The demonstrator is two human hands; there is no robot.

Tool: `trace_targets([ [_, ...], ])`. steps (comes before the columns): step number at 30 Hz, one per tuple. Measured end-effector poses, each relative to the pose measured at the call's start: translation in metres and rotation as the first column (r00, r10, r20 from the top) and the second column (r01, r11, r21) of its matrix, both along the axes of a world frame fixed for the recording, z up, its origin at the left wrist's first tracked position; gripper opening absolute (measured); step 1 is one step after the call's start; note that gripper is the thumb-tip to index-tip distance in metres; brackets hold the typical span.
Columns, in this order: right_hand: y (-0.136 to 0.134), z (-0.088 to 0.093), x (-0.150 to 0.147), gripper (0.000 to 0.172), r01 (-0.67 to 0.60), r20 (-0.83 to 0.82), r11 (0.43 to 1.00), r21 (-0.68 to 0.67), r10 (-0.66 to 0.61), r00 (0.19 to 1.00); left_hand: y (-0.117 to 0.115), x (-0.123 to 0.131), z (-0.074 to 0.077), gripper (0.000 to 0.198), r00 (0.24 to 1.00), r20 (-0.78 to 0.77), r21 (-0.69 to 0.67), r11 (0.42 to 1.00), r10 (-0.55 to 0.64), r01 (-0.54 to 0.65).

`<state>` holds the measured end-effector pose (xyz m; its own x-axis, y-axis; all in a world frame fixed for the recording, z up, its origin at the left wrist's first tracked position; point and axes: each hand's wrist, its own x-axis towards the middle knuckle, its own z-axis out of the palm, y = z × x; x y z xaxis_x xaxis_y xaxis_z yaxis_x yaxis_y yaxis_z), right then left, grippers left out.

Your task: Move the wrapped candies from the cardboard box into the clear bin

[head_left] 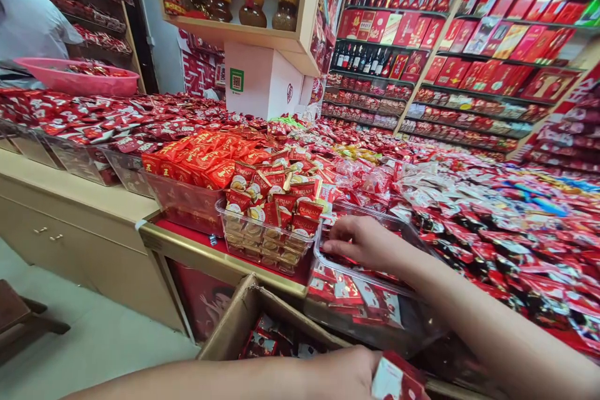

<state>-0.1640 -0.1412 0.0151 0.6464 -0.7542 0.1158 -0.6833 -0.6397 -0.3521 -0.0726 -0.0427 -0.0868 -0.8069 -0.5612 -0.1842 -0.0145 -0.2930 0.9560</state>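
My left hand point(349, 372) is low in the head view, over a cardboard box point(250, 300), with its fingers closed on a red and white candy packet point(396, 378). More dark red packets point(265, 340) lie inside the box. Above and to the right, my right hand point(363, 240) dips into a clear plastic bin point(356, 275) part filled with red and white packets point(360, 297). Its fingers are curled together, and whatever is under the fingertips is hidden. Just left of that bin stands a clear tub point(267, 240) heaped with durian candies point(272, 190).
Bins of orange-red packets point(201, 156) and other wrapped sweets line the counter. Loose-looking heaps of sweets point(492, 244) spread to the right. A pink basin point(79, 78) sits at the back left beside a person in white point(30, 19). A wooden stool point(28, 312) stands on the floor.
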Motion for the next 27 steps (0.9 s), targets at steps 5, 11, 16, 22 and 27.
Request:
trace_targets([
  [5, 0.073, 0.016, -0.026, 0.016, 0.121, 0.358, 0.975, -0.188, -0.047, 0.933, 0.003, 0.008, 0.022, 0.062, 0.989, -0.149, 0.155, 0.987, -0.007, 0.031],
  [11, 0.133, -0.070, -0.064, 0.033, 0.270, 0.519, 0.949, 0.161, -0.315, 0.795, 0.003, 0.003, 0.032, 0.018, 0.999, -0.022, 0.083, 0.995, 0.049, -0.047],
  [16, 0.138, -0.100, -0.071, 0.017, 0.192, 0.675, 0.927, 0.321, -0.366, 0.641, 0.005, 0.001, 0.024, 0.012, 0.991, 0.104, 0.039, 0.996, -0.085, 0.081],
  [22, 0.141, -0.087, -0.082, 0.018, 0.234, 0.734, 0.817, 0.526, -0.576, 0.360, -0.001, 0.005, 0.027, 0.052, 0.976, -0.178, 0.319, 0.931, -0.127, 0.179],
  [27, 0.144, -0.086, -0.077, 0.029, 0.128, 0.717, 0.739, 0.661, -0.673, 0.184, 0.000, 0.003, 0.029, 0.045, 0.991, -0.112, 0.279, 0.959, 0.078, -0.044],
])
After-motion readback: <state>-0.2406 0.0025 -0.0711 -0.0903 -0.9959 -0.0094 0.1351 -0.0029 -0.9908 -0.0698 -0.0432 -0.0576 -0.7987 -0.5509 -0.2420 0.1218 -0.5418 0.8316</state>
